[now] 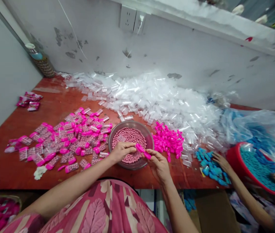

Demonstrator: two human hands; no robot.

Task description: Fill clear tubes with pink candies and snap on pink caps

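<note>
My left hand (122, 151) is closed over the metal bowl (150, 131), its thumb and fingers pinching one end of a bright pink plastic cap (140, 149). The other end of the same cap is between the fingertips of my right hand (159, 163), at the bowl's right rim. Pink beads (130, 132) lie in the bowl below. Right of the bowl is a heap of pink caps (167, 139). On the left spread many small clear containers filled with pink beads and closed with pink caps (84, 129).
Empty clear containers (161, 97) are heaped along the wall. At the right, another person's hands reach to blue pieces (211, 166) and a red tub (234, 155) of blue beads. Pink packets (33, 106) and a bottle (39, 60) stand far left.
</note>
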